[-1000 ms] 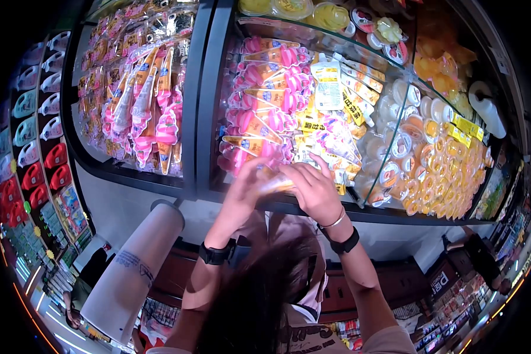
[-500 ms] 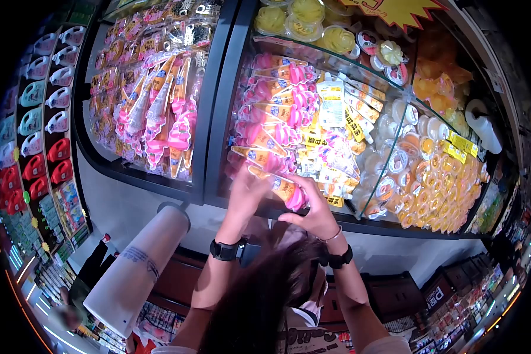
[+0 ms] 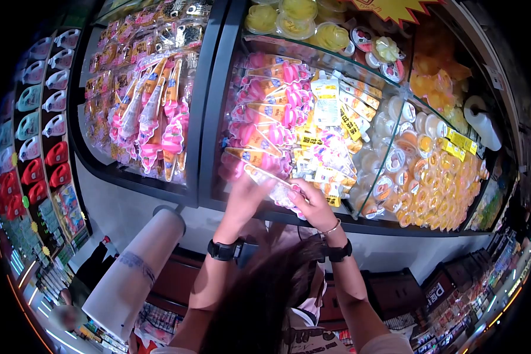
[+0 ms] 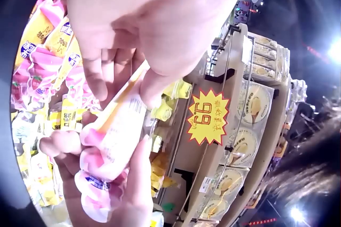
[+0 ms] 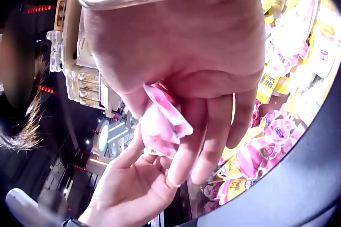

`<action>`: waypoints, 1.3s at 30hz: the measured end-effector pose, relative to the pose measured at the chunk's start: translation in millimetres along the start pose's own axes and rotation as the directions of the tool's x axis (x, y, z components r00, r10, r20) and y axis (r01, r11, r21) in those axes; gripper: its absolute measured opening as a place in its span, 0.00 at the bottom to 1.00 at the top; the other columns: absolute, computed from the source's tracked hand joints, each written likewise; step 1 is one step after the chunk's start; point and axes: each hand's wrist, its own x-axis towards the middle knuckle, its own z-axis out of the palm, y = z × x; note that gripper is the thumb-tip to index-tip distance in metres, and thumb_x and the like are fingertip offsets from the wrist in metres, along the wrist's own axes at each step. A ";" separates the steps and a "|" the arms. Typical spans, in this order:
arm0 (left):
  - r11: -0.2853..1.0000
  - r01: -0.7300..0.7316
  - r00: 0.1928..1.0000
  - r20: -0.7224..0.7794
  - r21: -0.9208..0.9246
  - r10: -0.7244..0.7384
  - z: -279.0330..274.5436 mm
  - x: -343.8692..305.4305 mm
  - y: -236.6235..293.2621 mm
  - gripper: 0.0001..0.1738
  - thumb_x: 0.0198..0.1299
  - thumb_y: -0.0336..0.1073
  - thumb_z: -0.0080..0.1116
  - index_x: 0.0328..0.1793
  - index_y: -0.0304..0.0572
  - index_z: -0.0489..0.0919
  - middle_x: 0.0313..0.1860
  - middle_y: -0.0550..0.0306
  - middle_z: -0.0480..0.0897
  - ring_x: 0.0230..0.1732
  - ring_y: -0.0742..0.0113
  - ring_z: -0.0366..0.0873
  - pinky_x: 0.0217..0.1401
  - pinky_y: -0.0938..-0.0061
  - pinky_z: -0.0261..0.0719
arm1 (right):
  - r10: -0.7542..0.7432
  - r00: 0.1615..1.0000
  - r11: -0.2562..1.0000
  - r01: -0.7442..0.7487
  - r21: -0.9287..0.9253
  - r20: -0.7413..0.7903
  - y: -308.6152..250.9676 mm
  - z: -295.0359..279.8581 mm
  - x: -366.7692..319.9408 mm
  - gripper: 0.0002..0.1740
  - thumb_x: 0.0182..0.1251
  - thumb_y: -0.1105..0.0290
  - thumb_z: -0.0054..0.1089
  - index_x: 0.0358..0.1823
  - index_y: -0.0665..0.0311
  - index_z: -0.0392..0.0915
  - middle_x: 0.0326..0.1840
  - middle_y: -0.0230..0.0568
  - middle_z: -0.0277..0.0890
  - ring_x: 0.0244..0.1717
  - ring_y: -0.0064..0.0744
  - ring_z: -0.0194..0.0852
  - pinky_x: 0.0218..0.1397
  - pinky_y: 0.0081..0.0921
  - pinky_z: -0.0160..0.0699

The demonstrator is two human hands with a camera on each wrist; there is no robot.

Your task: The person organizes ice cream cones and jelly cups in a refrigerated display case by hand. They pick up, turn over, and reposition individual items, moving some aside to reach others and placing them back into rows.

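An ice-cream-cone-shaped pouch [image 3: 277, 187], orange toward its point and pink at its wide end, is held between both hands over the front edge of the display case. Its pale back with a barcode shows in the left wrist view. My left hand [image 3: 245, 197] pinches the narrow cone end between thumb and fingers. At the wide pink end, my right hand [image 3: 317, 211] grips the pouch, thumb on one side and fingers on the other. Rows of similar cone pouches [image 3: 265, 112] lie in the bin just beyond the hands.
White-and-yellow pouches [image 3: 326, 106] lie right of the cone pouches. A glass divider [image 3: 385, 156] separates them from orange jelly cups [image 3: 442, 194]. Left of a dark frame post [image 3: 211, 118] is another bin with cone pouches [image 3: 153, 112]. A large white roll [image 3: 133, 274] hangs below the case.
The pouch has been turned over: its orange-and-pink front faced up half a second ago, its pale back does now. My right thumb has come down onto it.
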 end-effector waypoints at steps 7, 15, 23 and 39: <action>0.993 -0.025 0.988 -0.145 0.117 0.042 13.2 9.2 -7.4 0.17 0.69 0.41 0.61 0.57 0.39 0.76 0.40 0.63 0.82 0.36 0.81 0.78 0.33 0.83 0.75 | -0.321 0.947 0.810 0.275 -0.518 0.001 -7.3 6.2 -2.2 0.27 0.59 0.70 0.69 0.60 0.65 0.73 0.59 0.49 0.74 0.58 0.52 0.75 0.61 0.37 0.75; 0.873 -0.285 0.946 -0.030 0.396 0.322 15.1 9.4 -12.3 0.20 0.63 0.39 0.64 0.53 0.35 0.71 0.35 0.56 0.72 0.36 0.69 0.72 0.39 0.72 0.72 | -0.062 0.996 0.951 0.040 -0.305 -0.063 -1.0 -26.7 3.2 0.20 0.78 0.70 0.45 0.66 0.70 0.68 0.65 0.45 0.70 0.62 0.34 0.68 0.63 0.31 0.70; 0.873 -0.291 0.818 -0.371 0.393 0.440 31.8 13.6 21.0 0.24 0.55 0.39 0.66 0.52 0.31 0.72 0.40 0.40 0.77 0.41 0.48 0.76 0.44 0.60 0.74 | -0.320 0.936 0.794 0.349 -0.498 0.146 -31.2 -6.2 42.9 0.33 0.62 0.79 0.60 0.69 0.71 0.61 0.66 0.50 0.64 0.69 0.44 0.62 0.74 0.37 0.55; 0.979 -0.203 0.950 -0.244 -0.008 0.195 37.1 53.2 26.1 0.17 0.63 0.42 0.66 0.29 0.41 0.73 0.17 0.66 0.72 0.19 0.79 0.69 0.19 0.79 0.64 | -0.308 0.950 0.834 0.245 -0.495 -0.049 -62.3 -14.5 37.2 0.31 0.62 0.68 0.68 0.65 0.69 0.69 0.61 0.50 0.73 0.64 0.45 0.71 0.66 0.35 0.69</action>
